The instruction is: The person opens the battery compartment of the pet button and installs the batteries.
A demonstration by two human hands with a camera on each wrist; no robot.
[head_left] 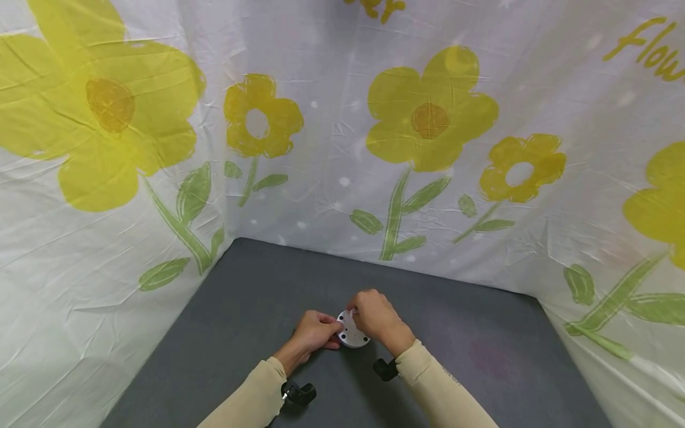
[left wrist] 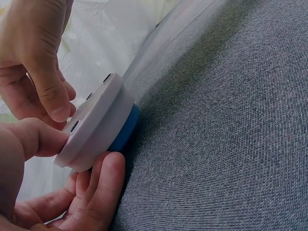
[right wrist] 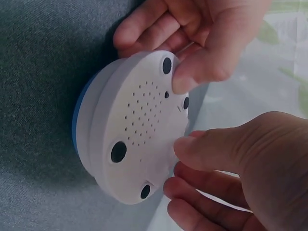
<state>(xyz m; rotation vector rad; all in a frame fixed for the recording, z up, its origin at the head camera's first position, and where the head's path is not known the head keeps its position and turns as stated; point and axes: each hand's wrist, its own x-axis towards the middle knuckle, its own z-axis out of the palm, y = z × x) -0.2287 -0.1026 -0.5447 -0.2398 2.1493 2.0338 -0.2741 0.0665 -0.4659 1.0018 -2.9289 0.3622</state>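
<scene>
A round white device lies tilted with its flat base turned up. The base has a patch of small holes, several black round feet and a tiny slot near the edge; its exact kind is unclear. Its blue side faces the dark cloth. My left hand pinches the rim, thumb on the base and fingers curled beneath. My right hand is at the far edge, its thumb on the base's rim and its fingertips bent close by. Whether those fingertips hold a smaller part is hidden.
Dark grey cloth covers the table. Behind and at the sides hangs a white curtain printed with yellow flowers. Each wrist carries a black camera, such as the left wrist camera.
</scene>
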